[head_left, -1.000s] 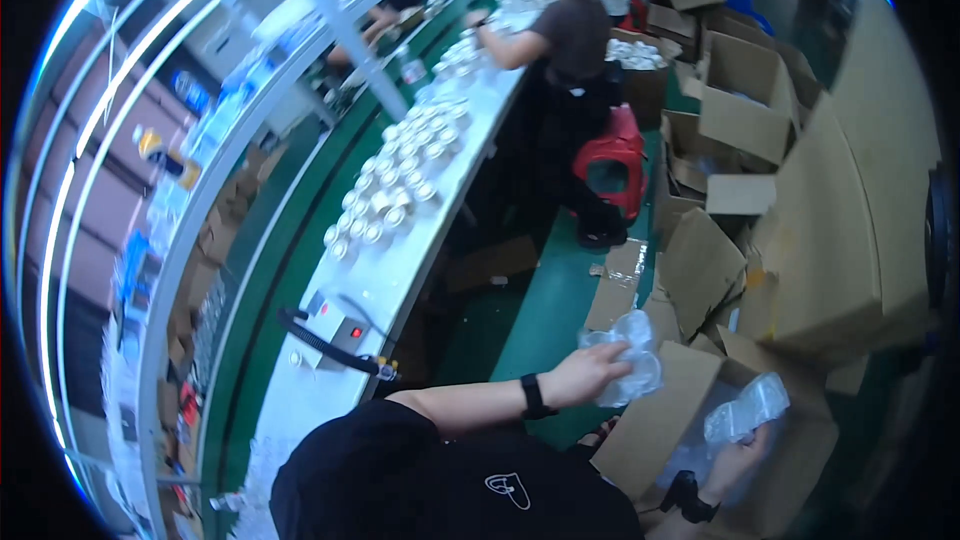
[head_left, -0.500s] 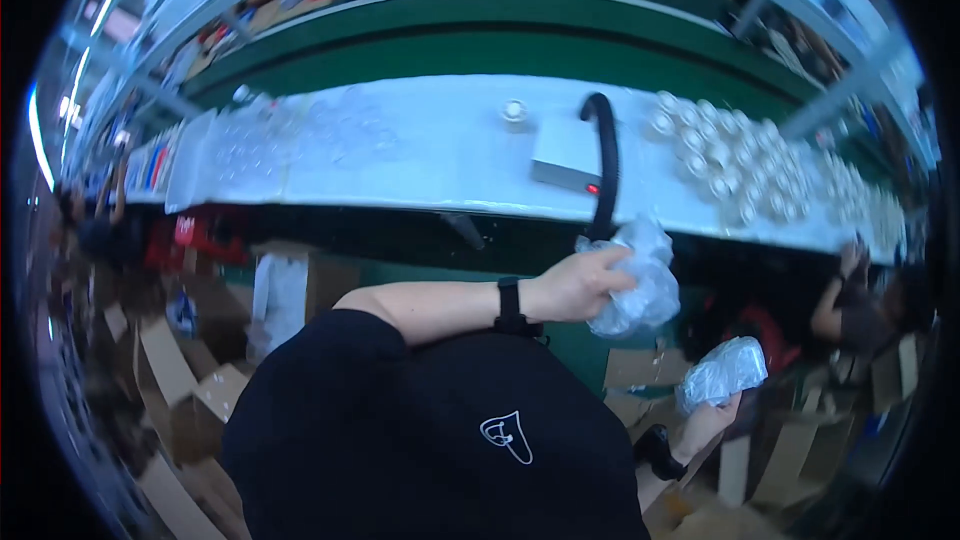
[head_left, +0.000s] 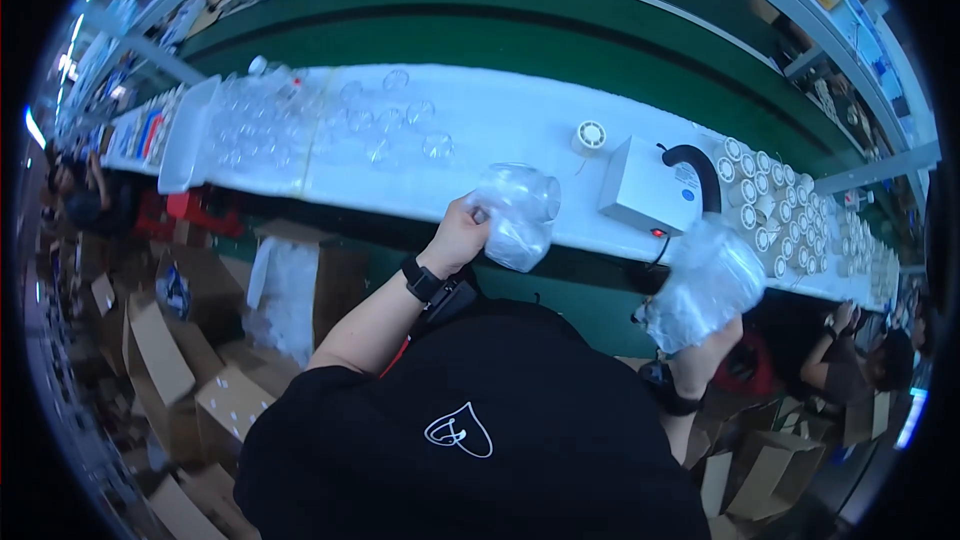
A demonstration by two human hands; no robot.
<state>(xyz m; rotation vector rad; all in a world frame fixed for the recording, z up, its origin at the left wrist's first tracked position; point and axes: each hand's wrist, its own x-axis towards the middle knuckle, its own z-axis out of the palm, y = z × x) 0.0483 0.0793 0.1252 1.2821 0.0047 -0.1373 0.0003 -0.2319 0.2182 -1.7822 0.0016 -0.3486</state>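
My left hand (head_left: 463, 237) is closed on a clear plastic bag (head_left: 518, 230), held over the near edge of the white-topped table (head_left: 470, 130). Rounded clear shapes show through the film; what they are I cannot make out. Lower and to the right, my right hand (head_left: 712, 342) grips another crinkled clear plastic bundle (head_left: 705, 285), which hides most of its fingers. Behind that bundle sits a white box-shaped device (head_left: 628, 185) with a red light and a curved black hose (head_left: 700, 168). A white cylindrical part with a slotted round top (head_left: 590, 136) stands left of the device.
Several clear cup-like pieces (head_left: 378, 122) lie on the left of the table, near a translucent bin (head_left: 188, 140). Many white cylindrical parts (head_left: 780, 210) crowd its right. Open cardboard boxes (head_left: 165, 340) fill the floor at left. Another person (head_left: 865, 355) is at the right.
My left hand has moved left and up to the table edge with its plastic bag. My right hand has raised its bundle toward the device. The view has shifted to the left.
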